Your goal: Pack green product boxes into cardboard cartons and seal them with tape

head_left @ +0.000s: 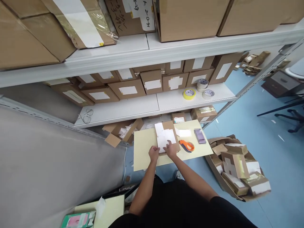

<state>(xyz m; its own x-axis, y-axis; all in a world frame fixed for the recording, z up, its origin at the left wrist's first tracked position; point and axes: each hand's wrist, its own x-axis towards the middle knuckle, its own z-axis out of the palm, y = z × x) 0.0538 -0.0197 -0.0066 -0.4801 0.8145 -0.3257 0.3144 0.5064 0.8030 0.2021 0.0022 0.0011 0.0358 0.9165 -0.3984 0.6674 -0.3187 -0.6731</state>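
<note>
Right hand [171,149], spread open on white paper [162,138], should press outward; left hand [154,154] beside it: can't tell its grip.

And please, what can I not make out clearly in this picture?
All in the head view:
Any print on the white paper: too small.
Whether the left hand pinches something: small, and hidden by its own curled fingers.
What the purple item is: blurred into blocks.
The near end of the green package: cut off by the bottom edge.
Tops of the upper boxes: cut off by the top edge.
</note>
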